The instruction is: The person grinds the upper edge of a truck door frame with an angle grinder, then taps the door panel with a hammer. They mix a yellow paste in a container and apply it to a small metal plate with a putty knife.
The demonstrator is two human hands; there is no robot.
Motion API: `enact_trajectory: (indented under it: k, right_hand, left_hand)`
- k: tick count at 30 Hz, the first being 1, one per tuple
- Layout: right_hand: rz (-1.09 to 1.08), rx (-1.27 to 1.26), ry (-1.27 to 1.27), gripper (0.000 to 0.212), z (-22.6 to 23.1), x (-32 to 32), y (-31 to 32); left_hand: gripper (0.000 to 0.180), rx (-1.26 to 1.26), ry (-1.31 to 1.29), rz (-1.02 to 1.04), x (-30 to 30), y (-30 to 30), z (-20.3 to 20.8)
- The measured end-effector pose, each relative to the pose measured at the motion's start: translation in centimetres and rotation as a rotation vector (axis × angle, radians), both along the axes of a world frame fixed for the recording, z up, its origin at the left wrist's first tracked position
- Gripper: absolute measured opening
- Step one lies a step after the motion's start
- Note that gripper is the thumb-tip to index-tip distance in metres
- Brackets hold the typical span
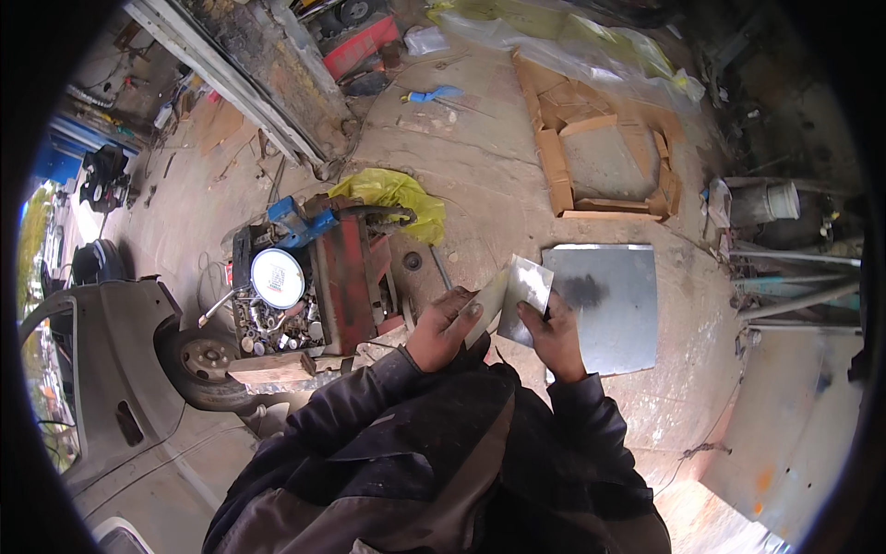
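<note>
I hold a folded sheet [517, 297] between my left hand [441, 331] and my right hand [556, 338], in front of my chest. Beyond my right hand a metal plate [614, 309] lies flat on the floor [480, 175]. Behind the plate sits a cardboard frame [604, 138]. To my left stands a toolbox [314, 295], with a car door [101, 369] further left.

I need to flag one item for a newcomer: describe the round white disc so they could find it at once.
Start at the big grey metal sheet lying flat on the floor, then look past both hands to the red toolbox on the person's left. The disc rests on its open tray of small metal parts, the only round, white, blue-rimmed thing there.
</note>
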State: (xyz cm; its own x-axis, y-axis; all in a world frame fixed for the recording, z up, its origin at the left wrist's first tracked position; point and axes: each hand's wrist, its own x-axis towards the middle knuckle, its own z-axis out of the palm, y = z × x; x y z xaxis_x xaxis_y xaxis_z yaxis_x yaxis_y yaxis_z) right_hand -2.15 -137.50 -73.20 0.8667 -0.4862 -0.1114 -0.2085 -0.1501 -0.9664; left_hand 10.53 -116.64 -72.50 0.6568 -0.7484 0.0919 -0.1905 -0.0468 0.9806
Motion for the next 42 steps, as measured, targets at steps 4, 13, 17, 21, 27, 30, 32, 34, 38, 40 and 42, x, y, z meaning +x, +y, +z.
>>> enact_trajectory:
  k: [4, 13, 17, 21, 27, 30, 32, 34, 38, 40, 42]
  right_hand:
    - [0.12, -0.124, -0.075, 0.033, -0.6, 3.6, -1.6]
    - [0.419, -0.069, 0.034, 0.037, -0.5, 19.7, -9.9]
    - [0.383, -0.057, 0.108, 0.035, 0.2, 30.0, -13.7]
    - [0.334, 0.017, 0.036, 0.034, 0.8, 39.8, -14.8]
    - [0.945, 0.031, -0.006, 0.036, 1.9, 48.8, -11.3]
    - [0.981, -0.022, -0.077, 0.032, 2.0, 55.2, -9.9]
    - [0.861, 0.137, 0.084, 0.029, 1.6, 60.4, -9.3]
    - [0.913, 0.172, 0.151, 0.032, 1.5, 64.6, -9.0]
    - [1.589, -0.124, -0.236, 0.033, 0.8, 69.6, -7.0]
    - [1.67, 0.013, 0.033, 0.031, 0.5, 71.8, -6.6]
    - [1.674, -0.145, -0.03, 0.029, -0.5, 75.9, -5.9]
  left_hand:
    - [0.035, 0.074, -0.163, 0.073, 2.7, -3.4, -0.9]
    - [0.038, 0.124, -0.186, 0.266, 17.3, -11.5, -1.8]
    - [0.032, 0.059, -0.169, 0.294, 24.9, -12.0, -0.8]
    - [0.03, 0.137, -0.156, 0.36, 29.9, -11.5, 0.2]
    - [0.037, 0.067, 0.002, 0.578, 35.7, -8.8, 0.6]
    - [0.036, 0.095, 0.008, 0.697, 37.5, -7.7, 1.0]
    - [0.036, 0.15, -0.015, 0.81, 38.5, -7.5, 1.1]
    - [0.036, 0.203, -0.01, 0.909, 39.7, -7.5, 1.1]
    - [0.035, 0.179, 0.001, 1.204, 42.9, -8.4, 0.8]
    - [0.035, 0.16, 0.127, 1.332, 44.0, -9.2, 0.7]
    - [0.034, 0.178, 0.003, 1.411, 44.9, -10.1, 0.3]
